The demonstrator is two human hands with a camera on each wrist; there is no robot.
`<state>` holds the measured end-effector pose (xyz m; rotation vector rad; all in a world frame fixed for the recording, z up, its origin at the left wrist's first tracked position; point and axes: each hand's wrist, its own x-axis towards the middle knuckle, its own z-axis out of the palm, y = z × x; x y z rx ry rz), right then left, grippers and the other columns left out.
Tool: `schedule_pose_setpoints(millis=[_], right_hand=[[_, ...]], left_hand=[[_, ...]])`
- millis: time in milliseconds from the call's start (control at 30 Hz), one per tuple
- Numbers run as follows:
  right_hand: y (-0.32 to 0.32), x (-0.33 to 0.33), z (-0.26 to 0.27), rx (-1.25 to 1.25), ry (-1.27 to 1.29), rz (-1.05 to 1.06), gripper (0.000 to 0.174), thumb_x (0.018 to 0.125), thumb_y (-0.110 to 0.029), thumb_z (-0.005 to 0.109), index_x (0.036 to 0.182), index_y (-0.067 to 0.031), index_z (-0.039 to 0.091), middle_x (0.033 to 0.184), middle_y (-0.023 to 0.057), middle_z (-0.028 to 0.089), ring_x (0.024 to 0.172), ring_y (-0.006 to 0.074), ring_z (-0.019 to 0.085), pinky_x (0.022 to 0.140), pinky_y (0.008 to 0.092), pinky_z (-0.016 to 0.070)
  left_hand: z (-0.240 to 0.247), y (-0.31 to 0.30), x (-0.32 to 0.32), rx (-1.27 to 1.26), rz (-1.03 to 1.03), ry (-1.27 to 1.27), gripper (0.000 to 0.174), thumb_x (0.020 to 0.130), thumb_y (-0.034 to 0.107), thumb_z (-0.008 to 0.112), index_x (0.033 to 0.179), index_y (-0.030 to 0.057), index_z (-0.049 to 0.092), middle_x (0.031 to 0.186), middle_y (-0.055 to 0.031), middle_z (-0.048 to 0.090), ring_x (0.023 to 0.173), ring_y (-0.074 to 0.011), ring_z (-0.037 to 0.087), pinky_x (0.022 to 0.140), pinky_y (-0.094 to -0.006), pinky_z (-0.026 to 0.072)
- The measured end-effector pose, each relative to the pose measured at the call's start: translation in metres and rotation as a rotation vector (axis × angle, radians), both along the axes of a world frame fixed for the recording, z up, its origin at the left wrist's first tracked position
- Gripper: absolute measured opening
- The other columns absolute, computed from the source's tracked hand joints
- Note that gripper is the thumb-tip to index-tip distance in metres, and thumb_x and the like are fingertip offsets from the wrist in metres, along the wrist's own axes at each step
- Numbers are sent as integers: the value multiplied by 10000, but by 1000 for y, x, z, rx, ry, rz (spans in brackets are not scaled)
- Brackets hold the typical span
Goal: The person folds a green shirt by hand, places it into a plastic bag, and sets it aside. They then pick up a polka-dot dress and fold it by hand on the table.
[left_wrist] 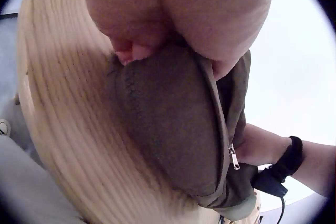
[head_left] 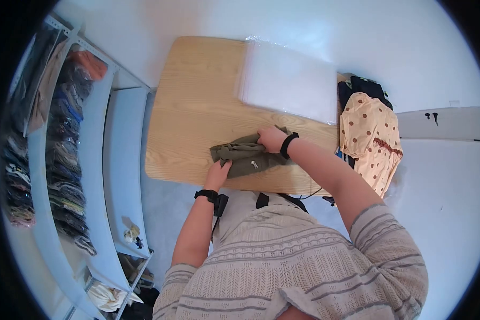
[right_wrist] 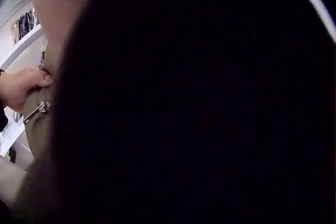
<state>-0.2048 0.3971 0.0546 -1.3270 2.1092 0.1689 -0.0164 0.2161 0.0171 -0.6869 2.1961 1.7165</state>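
Observation:
An olive-green folded garment [head_left: 240, 166] with a small silver zip pull [left_wrist: 234, 158] lies near the front edge of the wooden table [head_left: 192, 96]. My left hand [head_left: 217, 175] grips its left end; in the left wrist view, thumb and fingers pinch the stitched edge of the cloth. Farther along the garment, my right hand [head_left: 272, 140] holds its upper right part, with the fingertips hidden in the folds. Something dark and close covers most of the right wrist view, leaving the left hand [right_wrist: 23, 86] and the zip pull at its left side.
A stack of clear plastic bags [head_left: 290, 80] lies at the back right of the table. Beside the right edge hangs a peach polka-dot garment [head_left: 369, 125] over dark clothes. Shelving [head_left: 93, 160] with bagged folded clothes [head_left: 66, 154] stands on the left. A cable [head_left: 310, 195] hangs at the front edge.

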Motion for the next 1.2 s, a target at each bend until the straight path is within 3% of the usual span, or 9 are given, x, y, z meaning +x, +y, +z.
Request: schedule_pose_setpoints(millis=[100,233,333,433,500,733,800,1000,1200], right_hand=[[17,13,-4,64,-20,22,321,719,-357,679,931,-115,679,791,112,650,923,305,595,830,421,455],[52,34,14,-102,13,-11,266,762,-304,663,960,-127,672,858,116,653,925,317,600,848,442,437],[96,58,41,-309,-1,-340,252,778,-304,652,871,-70,639,806,159,624,844,363,589,755,460,457],[146,89,53,-422,28,-753,261,791,-290,643,864,-40,619,763,199,597,810,387,574,694,469,451],[171,115,64,-598,172,-986,282,820,-268,632,892,4,607,863,216,592,821,404,564,707,463,450],[223,185,33,-539,479,-1596,342,831,-246,650,971,63,605,899,227,637,890,400,602,770,423,469],[220,197,39,-745,287,-1853,390,824,-255,661,995,90,595,925,245,620,919,420,583,808,434,454],[233,213,48,-648,261,-1846,347,826,-243,658,988,61,611,940,232,634,913,395,598,781,419,467],[227,200,58,-695,191,-1905,339,823,-237,662,1001,48,621,973,226,635,916,392,605,780,408,473]], left_hand=[[5,-2,-3,-27,-70,-2,397,890,342,523,1072,-4,597,1002,-234,635,974,-394,578,832,-404,443],[12,-8,-8,-25,-163,72,357,871,297,565,1060,-4,601,990,-208,639,941,-361,603,820,-406,454],[10,-15,-26,4,-48,248,316,859,260,595,1045,5,604,992,-172,637,956,-314,604,843,-395,447],[36,-17,-69,-340,-69,449,274,865,240,589,1023,17,602,1020,-155,624,1017,-300,579,879,-399,430],[40,-12,-107,-533,-237,565,237,862,205,583,1008,20,609,1036,-152,623,1069,-306,550,908,-407,416],[15,46,-218,-989,-510,714,277,816,155,588,1071,47,602,1178,-100,584,1172,-251,499,937,-390,412],[-2,48,-231,-1126,-570,751,270,789,143,595,1047,65,599,1172,-75,573,1159,-211,497,901,-378,424],[-1,49,-247,-1133,-803,443,80,759,143,599,823,102,620,834,-51,625,874,-211,599,739,-358,450],[8,58,-244,-1089,-711,594,69,768,144,581,714,107,606,756,-55,623,781,-225,601,700,-363,457]])
